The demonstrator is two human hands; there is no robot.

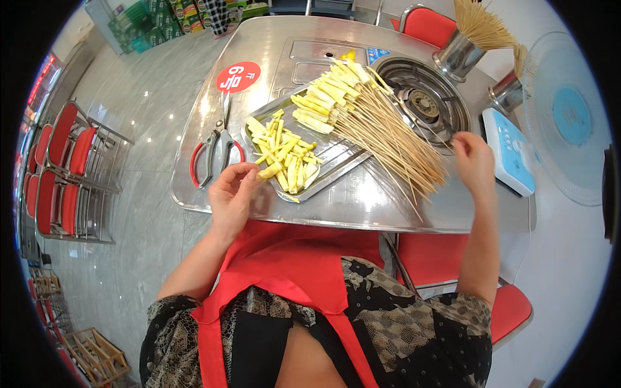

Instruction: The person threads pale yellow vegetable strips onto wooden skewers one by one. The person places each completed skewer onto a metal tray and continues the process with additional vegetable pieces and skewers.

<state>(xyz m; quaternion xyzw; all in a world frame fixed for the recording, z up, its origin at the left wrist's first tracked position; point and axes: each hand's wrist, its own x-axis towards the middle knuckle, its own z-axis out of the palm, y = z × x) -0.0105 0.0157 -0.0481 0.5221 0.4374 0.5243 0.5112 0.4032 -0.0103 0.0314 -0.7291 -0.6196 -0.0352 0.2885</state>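
Note:
My left hand (pixel 233 194) pinches a yellow piece of cut vegetable (pixel 269 170), apparently bamboo shoot, at the near left edge of a metal tray (pixel 335 180). Loose yellow strips (pixel 286 153) are heaped in the tray's left part. Beside them lies a pile of bamboo skewers (pixel 393 140), with pale yellow pieces (pixel 330 94) threaded on their far left ends. Right of the pile, my right hand (pixel 473 160) has its fingertips together at the end of one thin skewer (pixel 434 132) that slants over the burner's edge. Its grip is partly hidden.
Red-handled shears (pixel 220 140) lie left of the tray. A gas burner (pixel 423 103) is set into the steel table (pixel 204 116). Metal canisters of skewers (pixel 459 56) and a blue-and-white fan (pixel 509 150) stand at right. Red chairs (pixel 432 257) surround the table.

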